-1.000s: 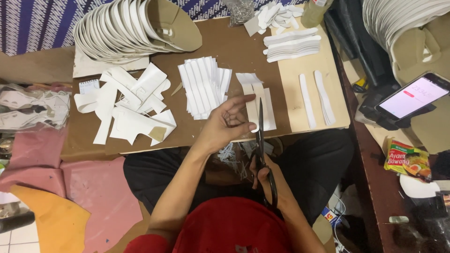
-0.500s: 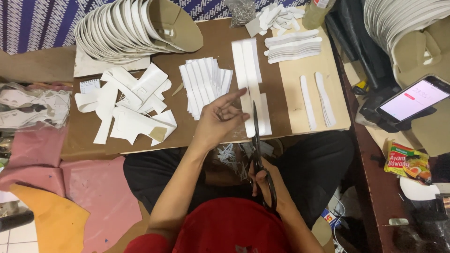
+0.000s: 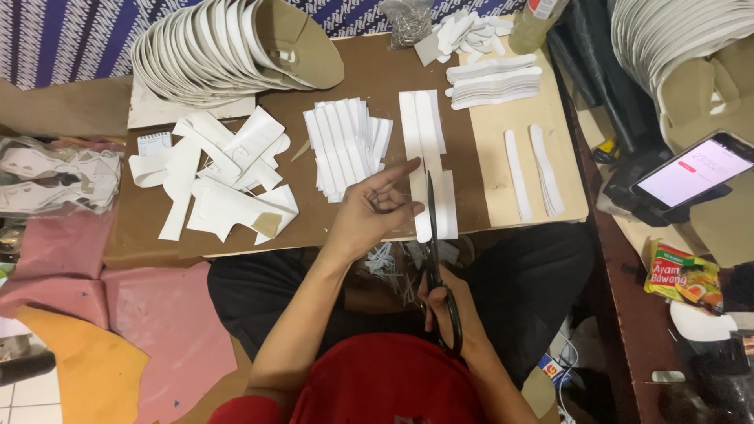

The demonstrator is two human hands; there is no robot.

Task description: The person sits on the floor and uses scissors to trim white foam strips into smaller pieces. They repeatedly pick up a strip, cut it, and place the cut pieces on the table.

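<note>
The right hand [image 3: 441, 302] is closed through the handles of black scissors [image 3: 434, 251], whose blades point toward twelve o'clock and run along a long white strip [image 3: 424, 149] lying on the brown cardboard work board [image 3: 369, 74]. The left hand [image 3: 373, 208] sits just at nine o'clock of the blades, its fingers half curled and parted, the fingertips touching the strip's near end; whether it pinches the strip cannot be told.

At nine o'clock of the left hand lies a fanned pile of white strips [image 3: 342, 145], and farther that way a loose heap of white offcuts [image 3: 216, 173]. At eleven o'clock a stack of curved white brim pieces [image 3: 212, 47] leans across the board.

At two o'clock two narrow white shaped pieces [image 3: 534, 169] rest on a tan sheet [image 3: 495, 180], with a small stack of similar pieces [image 3: 491, 82] beyond them. At three o'clock a phone [image 3: 695, 169] shows a lit white screen, and at four o'clock lies a green and yellow snack packet [image 3: 682, 275].
</note>
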